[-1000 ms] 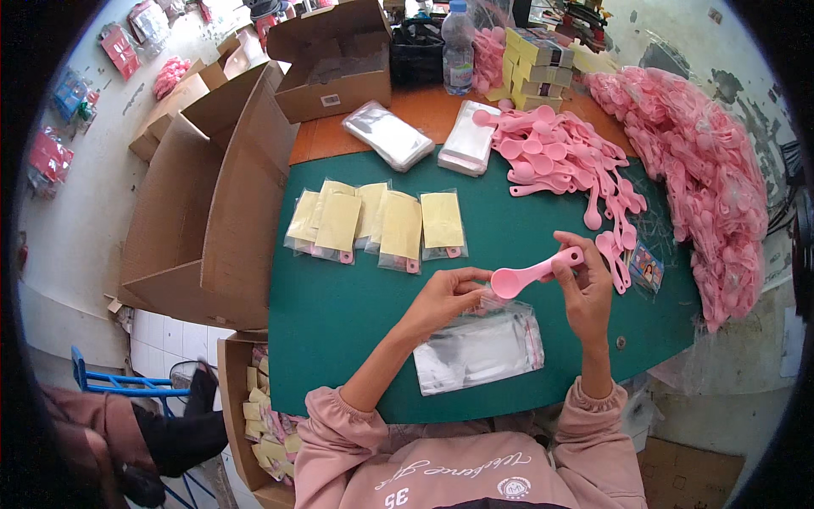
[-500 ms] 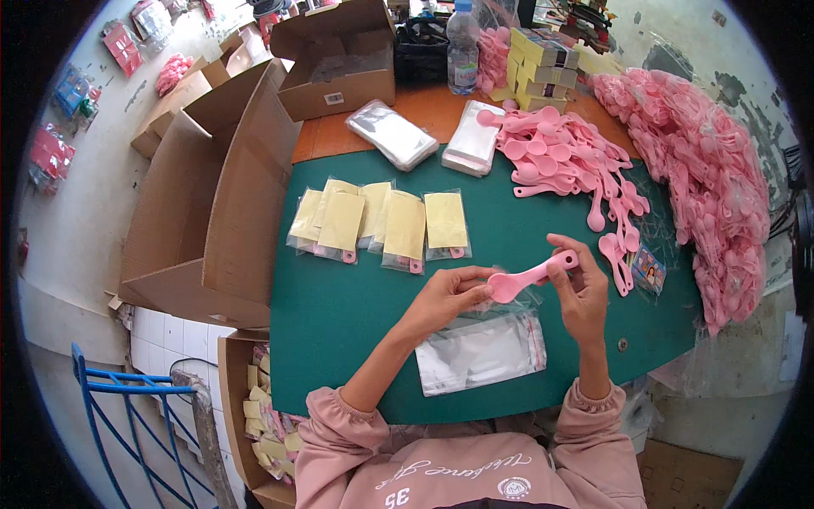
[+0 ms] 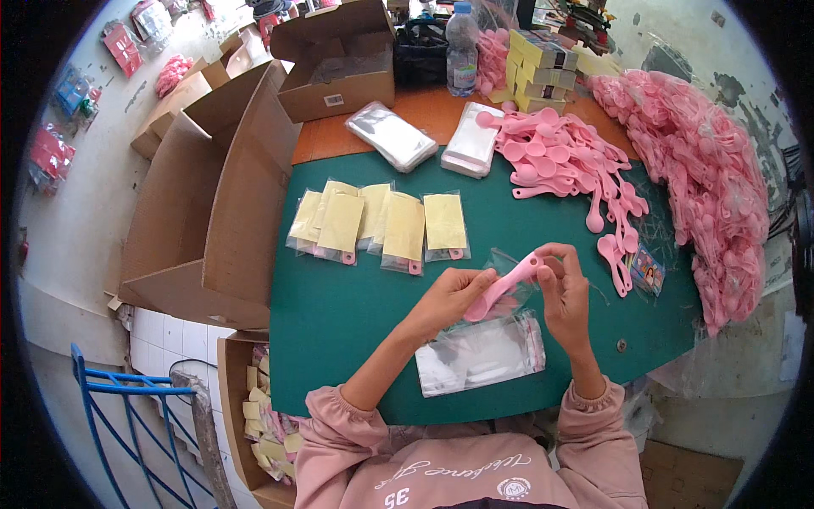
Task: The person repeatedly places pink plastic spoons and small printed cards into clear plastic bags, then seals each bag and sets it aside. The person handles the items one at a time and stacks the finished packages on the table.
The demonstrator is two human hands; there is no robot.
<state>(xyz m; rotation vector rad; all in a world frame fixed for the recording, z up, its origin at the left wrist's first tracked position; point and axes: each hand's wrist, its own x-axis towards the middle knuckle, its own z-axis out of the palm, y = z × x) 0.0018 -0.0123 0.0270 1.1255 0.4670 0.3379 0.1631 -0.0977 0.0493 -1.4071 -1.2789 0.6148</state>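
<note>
Between my hands a pink plastic spoon [image 3: 502,290] is held aslant, its bowl low on the left and its holed handle end up on the right. My left hand [image 3: 449,299] is closed, its thumb and fingers around the bowl side. My right hand [image 3: 566,295] pinches the handle end between thumb and forefinger. A clear plastic bag [image 3: 498,256] shows behind and under the spoon; how it is held is partly hidden. Below my hands lies a stack of clear flat bags [image 3: 479,360] on the green tabletop [image 3: 339,339].
Filled bags with cream cards [image 3: 403,225] lie at the left. Loose pink spoons [image 3: 551,153] are heaped at the back right, beside a long mound of bagged pink spoons [image 3: 712,187]. Two bundles of clear bags [image 3: 393,136], a water bottle [image 3: 462,51] and cardboard boxes [image 3: 246,195] stand farther off.
The spoon has tipped more steeply and moved slightly left and down. My right hand has shifted left with the handle end; the clear bag now shows behind the spoon.
</note>
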